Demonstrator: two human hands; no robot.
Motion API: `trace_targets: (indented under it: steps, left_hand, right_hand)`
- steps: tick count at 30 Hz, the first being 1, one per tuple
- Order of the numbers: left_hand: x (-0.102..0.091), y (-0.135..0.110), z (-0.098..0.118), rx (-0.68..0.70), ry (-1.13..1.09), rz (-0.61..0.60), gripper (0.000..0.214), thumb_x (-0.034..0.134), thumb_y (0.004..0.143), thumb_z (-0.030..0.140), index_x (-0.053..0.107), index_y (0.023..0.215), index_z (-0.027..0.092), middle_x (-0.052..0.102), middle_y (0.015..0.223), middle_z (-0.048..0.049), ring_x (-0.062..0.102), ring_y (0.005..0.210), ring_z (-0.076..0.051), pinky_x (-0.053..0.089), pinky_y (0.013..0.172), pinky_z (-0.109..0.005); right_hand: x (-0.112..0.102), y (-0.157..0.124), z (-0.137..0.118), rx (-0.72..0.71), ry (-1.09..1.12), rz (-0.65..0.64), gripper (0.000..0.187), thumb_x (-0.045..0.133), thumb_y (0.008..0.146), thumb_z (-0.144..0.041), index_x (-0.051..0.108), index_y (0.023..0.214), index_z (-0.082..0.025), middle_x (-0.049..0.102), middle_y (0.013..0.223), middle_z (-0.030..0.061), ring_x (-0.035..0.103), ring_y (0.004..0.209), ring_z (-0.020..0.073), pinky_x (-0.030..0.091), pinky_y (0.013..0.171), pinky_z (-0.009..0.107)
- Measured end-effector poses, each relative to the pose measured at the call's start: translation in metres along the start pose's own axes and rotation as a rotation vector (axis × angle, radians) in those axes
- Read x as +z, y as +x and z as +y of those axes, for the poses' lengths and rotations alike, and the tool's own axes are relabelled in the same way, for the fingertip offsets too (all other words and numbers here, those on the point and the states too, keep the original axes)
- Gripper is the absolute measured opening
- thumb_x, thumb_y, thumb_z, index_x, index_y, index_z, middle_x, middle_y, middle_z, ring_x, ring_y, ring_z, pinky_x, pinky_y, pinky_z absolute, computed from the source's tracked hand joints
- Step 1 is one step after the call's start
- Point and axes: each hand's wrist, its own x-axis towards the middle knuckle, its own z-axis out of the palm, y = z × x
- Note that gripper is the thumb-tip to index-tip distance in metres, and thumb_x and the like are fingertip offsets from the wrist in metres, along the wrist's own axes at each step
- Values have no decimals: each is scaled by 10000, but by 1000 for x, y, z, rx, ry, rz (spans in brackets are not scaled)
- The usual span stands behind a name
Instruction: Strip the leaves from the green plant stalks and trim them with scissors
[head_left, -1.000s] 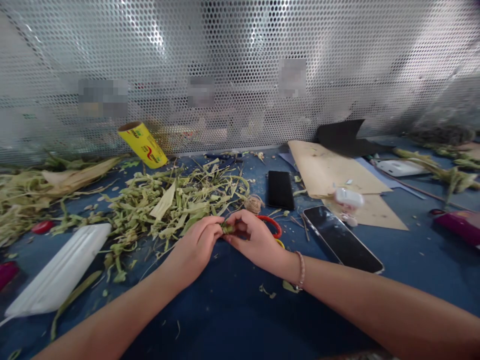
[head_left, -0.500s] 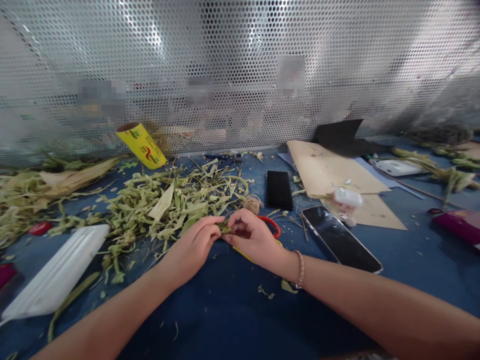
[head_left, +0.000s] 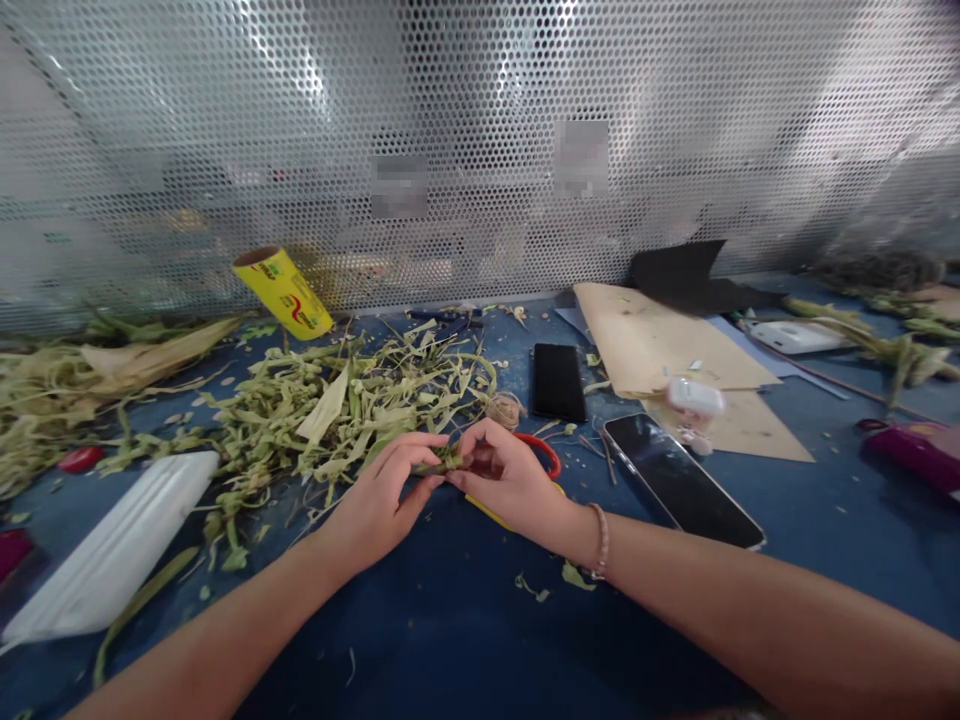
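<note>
My left hand [head_left: 381,502] and my right hand [head_left: 517,485] meet at the middle of the blue table, fingers curled toward each other. Between their fingertips is a small knotted green leaf strip [head_left: 448,460]. The right fingers and thumb pinch it. The left thumb and forefinger stand a little apart, with the strip between them. Behind my hands spreads a pile of similar knotted leaf strips [head_left: 277,415]. Close beyond the right fingers lie a ball of twine [head_left: 504,409] and a red scissor-like loop [head_left: 546,452], whose yellow part is mostly under that hand.
A yellow cardboard tube [head_left: 289,295] leans near the perforated metal screen [head_left: 480,240]. To the right lie two phones [head_left: 559,382], a white earbud case [head_left: 694,398] and brown paper [head_left: 652,340]. A white folded mask [head_left: 112,550] and dry husks [head_left: 135,365] are at left.
My left thumb has moved out from the other fingers, opening that grasp slightly and showing more of the leaf strip. The right hand stays nearly still.
</note>
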Motion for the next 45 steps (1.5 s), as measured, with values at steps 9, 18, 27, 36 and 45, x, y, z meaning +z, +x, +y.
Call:
trace_targets:
  steps: [9, 18, 27, 36, 45]
  left_hand:
    - [-2, 3, 5, 67, 51, 53, 93, 444, 831, 131, 521, 829, 181, 651, 947, -67, 619, 892, -131, 515, 773, -255]
    - [-2, 5, 9, 10, 52, 52, 165, 398, 839, 134, 516, 737, 189, 665, 886, -56, 640, 835, -137, 530, 731, -259]
    - [-4, 6, 10, -6, 3, 51, 174, 396, 830, 120, 503, 712, 191, 661, 893, -59, 637, 820, -132, 522, 720, -254]
    - [-3, 3, 6, 9, -26, 52, 148, 404, 834, 124, 504, 747, 191, 662, 947, -63, 629, 872, -135, 515, 752, -260]
    - [0, -3, 5, 18, -50, 74, 95, 493, 811, 149, 508, 897, 185, 658, 991, -86, 620, 944, -156, 512, 799, -293]
  right_hand:
    - [1, -1, -2, 55, 43, -42, 263, 632, 674, -216, 384, 759, -201, 504, 636, -53, 522, 588, 73, 402, 552, 213]
    - [3, -2, -9, 78, 2, -36, 298, 650, 654, -251, 381, 773, -205, 472, 665, -58, 536, 617, 75, 444, 579, 226]
    - [1, -2, -4, 62, 10, -28, 250, 643, 659, -227, 434, 793, -194, 500, 745, -33, 543, 644, 68, 474, 614, 222]
    - [2, -1, 1, 30, 52, 6, 263, 676, 652, -300, 460, 759, -193, 541, 687, -27, 583, 662, 103, 476, 621, 248]
    - [-2, 3, -3, -24, 124, 64, 258, 700, 629, -359, 508, 665, -190, 526, 698, -27, 560, 626, 79, 502, 630, 242]
